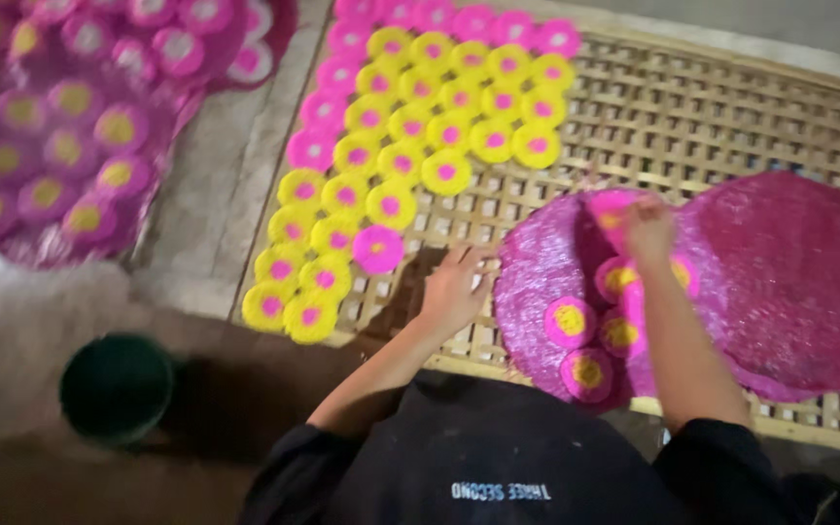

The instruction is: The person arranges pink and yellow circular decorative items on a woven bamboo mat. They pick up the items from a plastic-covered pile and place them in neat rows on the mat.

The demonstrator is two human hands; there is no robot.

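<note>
Right hand (649, 231) pinches a pink disc (611, 206) off the round mat (537, 282) | left hand (454, 289), open, steadies the mat's nine-o'clock edge; bamboo rack (731, 126) airs yellow discs (410, 126)

Open lattice of the bamboo rack (731, 126) at far right, free for passing; narrow bare gap between the yellow discs (410, 126) at left and the magenta mats (780, 272) at right, taken up by the left hand (454, 292); right hand (648, 228) over the mats; dark green bucket (117, 386) blocking near left; concrete strip (211, 194) beside the rack open.
</note>
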